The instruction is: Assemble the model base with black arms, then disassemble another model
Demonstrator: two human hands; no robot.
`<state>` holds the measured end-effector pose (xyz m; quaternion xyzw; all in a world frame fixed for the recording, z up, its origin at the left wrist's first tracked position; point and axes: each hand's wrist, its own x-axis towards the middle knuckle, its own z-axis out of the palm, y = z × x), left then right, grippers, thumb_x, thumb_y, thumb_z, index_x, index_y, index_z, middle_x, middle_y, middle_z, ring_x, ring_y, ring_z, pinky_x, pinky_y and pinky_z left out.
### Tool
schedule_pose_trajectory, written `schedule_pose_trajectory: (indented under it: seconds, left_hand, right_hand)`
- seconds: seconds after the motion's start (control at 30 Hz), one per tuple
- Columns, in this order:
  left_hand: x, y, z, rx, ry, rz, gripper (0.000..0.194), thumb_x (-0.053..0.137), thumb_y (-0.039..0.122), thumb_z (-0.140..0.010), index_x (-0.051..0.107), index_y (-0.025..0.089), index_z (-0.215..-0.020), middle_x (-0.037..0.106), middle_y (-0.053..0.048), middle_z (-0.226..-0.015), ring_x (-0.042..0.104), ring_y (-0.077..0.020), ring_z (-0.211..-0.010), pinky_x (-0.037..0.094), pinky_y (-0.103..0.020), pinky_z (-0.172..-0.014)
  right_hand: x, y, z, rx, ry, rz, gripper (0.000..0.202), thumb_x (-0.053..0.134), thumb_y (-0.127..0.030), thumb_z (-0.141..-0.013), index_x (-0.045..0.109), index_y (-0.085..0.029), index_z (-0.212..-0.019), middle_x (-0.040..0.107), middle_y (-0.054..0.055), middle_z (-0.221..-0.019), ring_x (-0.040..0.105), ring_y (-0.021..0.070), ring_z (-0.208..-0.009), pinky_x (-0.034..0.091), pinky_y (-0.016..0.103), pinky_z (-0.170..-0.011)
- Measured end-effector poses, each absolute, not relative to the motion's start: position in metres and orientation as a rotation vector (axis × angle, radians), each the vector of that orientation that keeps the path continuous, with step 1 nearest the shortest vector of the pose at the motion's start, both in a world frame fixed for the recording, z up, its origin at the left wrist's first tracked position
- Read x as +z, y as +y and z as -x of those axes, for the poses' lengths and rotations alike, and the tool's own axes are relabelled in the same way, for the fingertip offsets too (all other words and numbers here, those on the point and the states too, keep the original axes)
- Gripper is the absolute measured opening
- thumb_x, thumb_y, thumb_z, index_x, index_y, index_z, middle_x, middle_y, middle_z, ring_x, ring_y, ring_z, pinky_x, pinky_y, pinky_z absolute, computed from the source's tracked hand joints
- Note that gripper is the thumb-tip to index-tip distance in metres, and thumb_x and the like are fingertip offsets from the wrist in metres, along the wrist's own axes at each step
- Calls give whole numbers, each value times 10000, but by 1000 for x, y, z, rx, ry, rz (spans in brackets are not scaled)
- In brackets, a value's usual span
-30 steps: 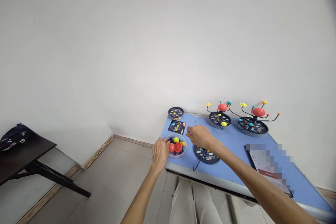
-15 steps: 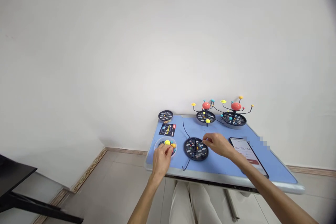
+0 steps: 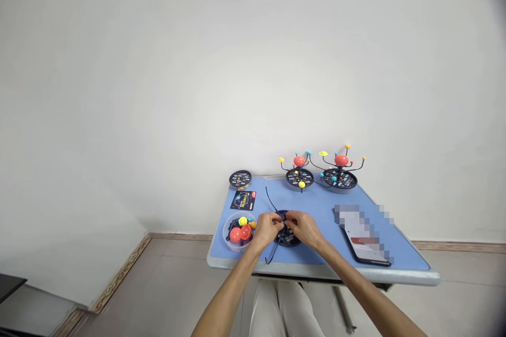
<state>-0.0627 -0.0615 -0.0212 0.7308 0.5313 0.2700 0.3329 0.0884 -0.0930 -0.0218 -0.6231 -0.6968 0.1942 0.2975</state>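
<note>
My left hand point(image 3: 268, 230) and my right hand point(image 3: 303, 227) meet over a round black printed base point(image 3: 290, 238), fingertips pinched close together. Whatever the fingers hold is too small or hidden to make out. Out from under the hands run thin black curved rods point(image 3: 271, 200), one toward the back and one toward the front. To the left of my left hand stands a clear round tub point(image 3: 225, 231). Inside it lie red half-balls point(image 3: 236, 235), a yellow piece point(image 3: 243, 221), an orange ball and black parts.
Two assembled planet models point(image 3: 299, 161) point(image 3: 341, 160) stand at the back right of the blue table point(image 3: 316, 253). A lidded tub point(image 3: 240, 179) and a black printed card point(image 3: 243, 200) are at the back left. A phone point(image 3: 366, 245) lies on the right, and a wall rises behind.
My left hand has moved right from the tub to the base, uncovering the red half-balls. My right hand has come left to meet it. The view has shifted slightly.
</note>
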Motion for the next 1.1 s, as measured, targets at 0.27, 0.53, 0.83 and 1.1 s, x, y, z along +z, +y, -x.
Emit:
schedule_pose_trajectory:
  seconds: [0.27, 0.53, 0.83, 1.1]
  left_hand:
    - [-25, -60, 55, 672, 1396, -1965, 141, 648, 140, -706, 771, 159, -771, 742, -24, -725, 642, -161, -690, 459, -242, -648]
    - [-25, -60, 54, 644, 1425, -1927, 153, 675, 145, -710, 775, 160, -825, 743, -14, -744, 636, -143, -679, 424, -221, -612]
    - [-17, -61, 49, 529, 1505, -1951, 90, 710, 208, -702, 768, 142, -684, 598, 27, -549, 502, -109, -566, 252, -235, -516]
    - [-14, -63, 49, 480, 1538, -1948, 89, 708, 195, -684, 770, 133, -673, 513, 43, -507, 403, -89, -520, 203, -250, -504]
  right_hand:
    - [-27, -93, -87, 410, -1910, 1661, 194, 454, -141, -809, 626, -186, -731, 675, 34, -758, 568, 163, -710, 311, 251, -633]
    - [-10, -79, -99, 558, -1821, 1851, 275, 428, -167, -871, 703, -185, -857, 732, 48, -811, 633, 158, -766, 358, 233, -652]
    - [-7, -39, -84, 788, -1844, 2006, 306, 578, -200, -781, 615, -176, -478, 673, 64, -557, 611, 146, -609, 335, 227, -523]
    - [-17, -33, -86, 929, -1723, 2008, 364, 544, -200, -794, 536, -187, -430, 560, 14, -441, 546, 122, -500, 362, 226, -507]
